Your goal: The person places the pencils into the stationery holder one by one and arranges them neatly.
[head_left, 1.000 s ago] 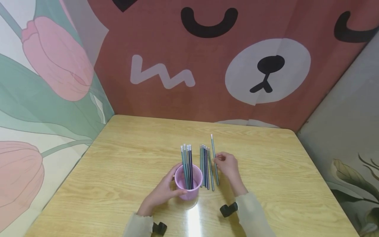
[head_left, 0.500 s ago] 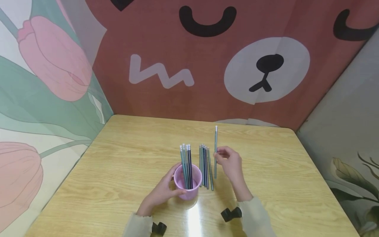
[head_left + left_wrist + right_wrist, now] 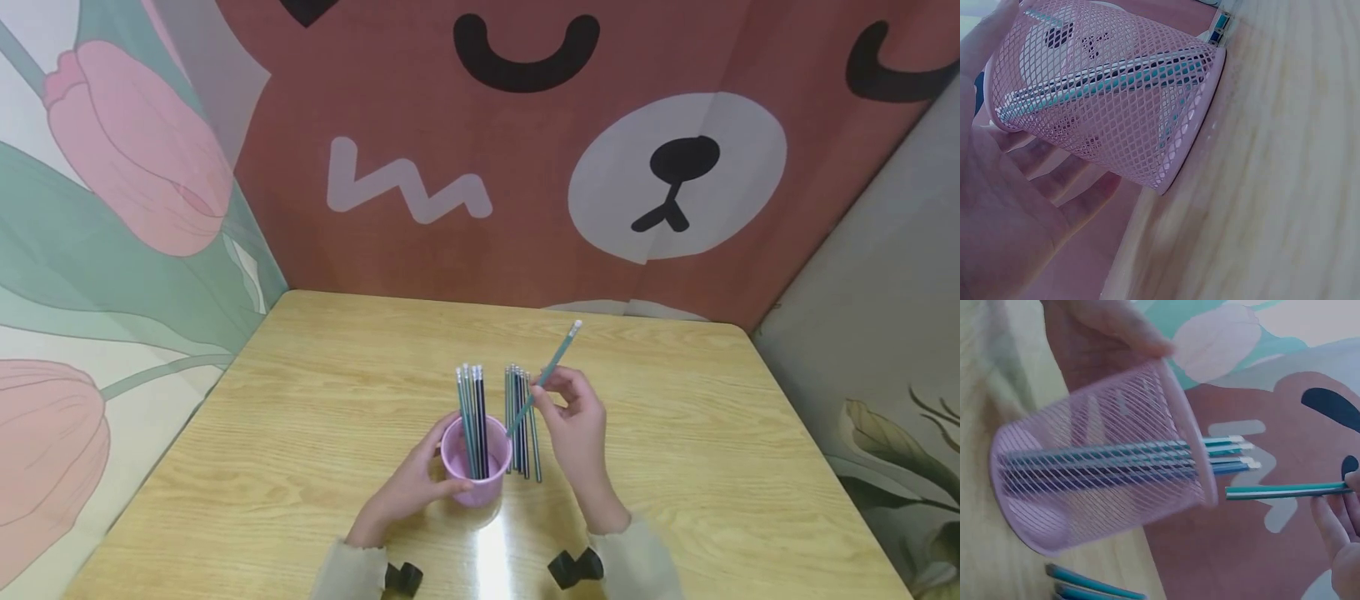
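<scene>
A pink mesh pencil cup (image 3: 480,492) stands upright on the table, with several teal and dark pencils (image 3: 472,408) leaning inside it, white eraser ends up. My left hand (image 3: 412,483) holds the cup from the left, thumb at the near rim. My right hand (image 3: 581,425) pinches one teal pencil (image 3: 555,358), tilted with its eraser up and to the right. In the right wrist view the lower end of this pencil (image 3: 1285,490) is just beyond the cup's rim (image 3: 1191,437), slightly apart from it. Several more pencils (image 3: 534,450) lie side by side right of the cup.
The wooden table (image 3: 337,358) reaches back to a wall hanging (image 3: 412,258) with a bear's face. A flowered hanging (image 3: 150,292) borders the left side, and a grey one (image 3: 862,317) the right.
My right hand has lifted the teal pencil off the table and tilted it, bringing its lower end left to the cup's rim. The left hand and the cup have stayed in place.
</scene>
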Available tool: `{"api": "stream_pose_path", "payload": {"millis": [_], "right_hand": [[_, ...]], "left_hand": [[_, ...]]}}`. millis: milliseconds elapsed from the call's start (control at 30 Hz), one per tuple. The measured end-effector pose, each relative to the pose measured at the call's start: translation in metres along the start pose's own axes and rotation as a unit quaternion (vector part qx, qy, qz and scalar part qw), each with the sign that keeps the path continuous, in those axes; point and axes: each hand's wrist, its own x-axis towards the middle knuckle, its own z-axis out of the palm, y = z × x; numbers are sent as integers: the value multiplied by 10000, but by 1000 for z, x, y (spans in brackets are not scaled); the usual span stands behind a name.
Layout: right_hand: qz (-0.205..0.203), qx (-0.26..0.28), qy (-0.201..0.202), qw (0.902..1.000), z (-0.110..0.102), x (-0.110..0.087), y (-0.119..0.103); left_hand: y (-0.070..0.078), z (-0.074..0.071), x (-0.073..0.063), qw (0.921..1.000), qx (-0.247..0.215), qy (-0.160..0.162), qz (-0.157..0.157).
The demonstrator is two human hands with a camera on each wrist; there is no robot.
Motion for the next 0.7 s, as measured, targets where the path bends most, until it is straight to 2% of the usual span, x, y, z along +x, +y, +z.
{"api": "stream_pose_path", "payload": {"millis": [167,267,500,700], "right_hand": [[-51,-33,-201,9998,11,-9,2],[62,-244,-334,9991,15,-14,6],[158,-1100,-533,9924,19,-22,19],[64,-1335,-557,9895,20,-27,28]], "left_hand": [[-2,0,0,9999,-21,-26,108],[-2,0,0,9999,-46,-9,109],[-2,-1,0,9997,-23,-28,236],[-1,-1,0,9997,-40,-52,221]]}}
